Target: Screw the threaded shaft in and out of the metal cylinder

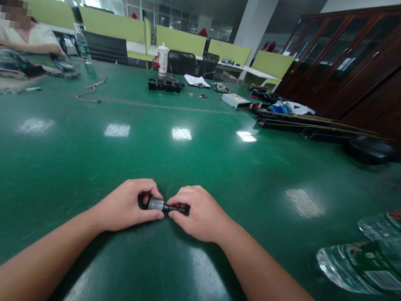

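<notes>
In the lower middle of the head view, a small silver metal cylinder [156,205], much like a small motor, lies level just above or on the green table. My left hand [126,206] is closed around it, thumb in front and fingers behind. From the cylinder's right end runs a thin dark ribbed shaft [171,208]. My right hand [200,215] pinches this shaft between thumb and fingers, its far end partly hidden by the palm. Cylinder and shaft line up end to end; whether they are one piece I cannot tell.
Two large clear water bottles with green labels [375,264] lie at the right. Black rails [295,123], a black tray-like part [165,85], a white bottle [162,59] and a cord [92,90] are toward the back. Another person [21,35] sits at the far left.
</notes>
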Action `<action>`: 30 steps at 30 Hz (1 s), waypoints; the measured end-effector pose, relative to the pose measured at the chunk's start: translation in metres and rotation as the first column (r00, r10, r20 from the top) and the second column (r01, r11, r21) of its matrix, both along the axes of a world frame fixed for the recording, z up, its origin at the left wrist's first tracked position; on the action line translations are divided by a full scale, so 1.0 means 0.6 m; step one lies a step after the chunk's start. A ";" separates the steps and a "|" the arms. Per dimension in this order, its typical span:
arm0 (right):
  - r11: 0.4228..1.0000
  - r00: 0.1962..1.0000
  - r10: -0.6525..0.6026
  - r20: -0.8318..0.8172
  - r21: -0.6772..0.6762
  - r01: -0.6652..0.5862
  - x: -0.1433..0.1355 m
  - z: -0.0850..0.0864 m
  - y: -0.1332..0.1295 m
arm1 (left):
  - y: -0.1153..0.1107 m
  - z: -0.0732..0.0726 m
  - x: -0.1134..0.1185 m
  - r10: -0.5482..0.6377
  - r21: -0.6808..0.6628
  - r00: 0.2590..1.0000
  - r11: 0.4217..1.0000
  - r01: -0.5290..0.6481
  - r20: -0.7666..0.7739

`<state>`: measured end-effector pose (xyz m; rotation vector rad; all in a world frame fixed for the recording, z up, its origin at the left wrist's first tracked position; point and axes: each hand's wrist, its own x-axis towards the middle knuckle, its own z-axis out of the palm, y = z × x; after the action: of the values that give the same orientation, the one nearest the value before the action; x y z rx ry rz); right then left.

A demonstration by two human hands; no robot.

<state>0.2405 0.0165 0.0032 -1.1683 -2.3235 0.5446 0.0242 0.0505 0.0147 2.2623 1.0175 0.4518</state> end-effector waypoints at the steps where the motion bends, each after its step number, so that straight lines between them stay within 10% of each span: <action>1: 1.000 1.000 0.004 -0.001 0.000 -0.004 0.001 0.000 0.000 | 0.000 0.000 0.000 0.000 0.001 1.000 1.000 0.000 -0.002; 30: 1.000 1.000 0.009 0.022 0.003 -0.009 0.010 0.003 0.001 | -0.002 0.004 0.001 0.008 0.019 1.000 1.000 -0.007 -0.020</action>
<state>0.2467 0.0172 0.0048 -1.1688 -2.3478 0.5337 0.0248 0.0491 0.0170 2.2845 1.0360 0.4446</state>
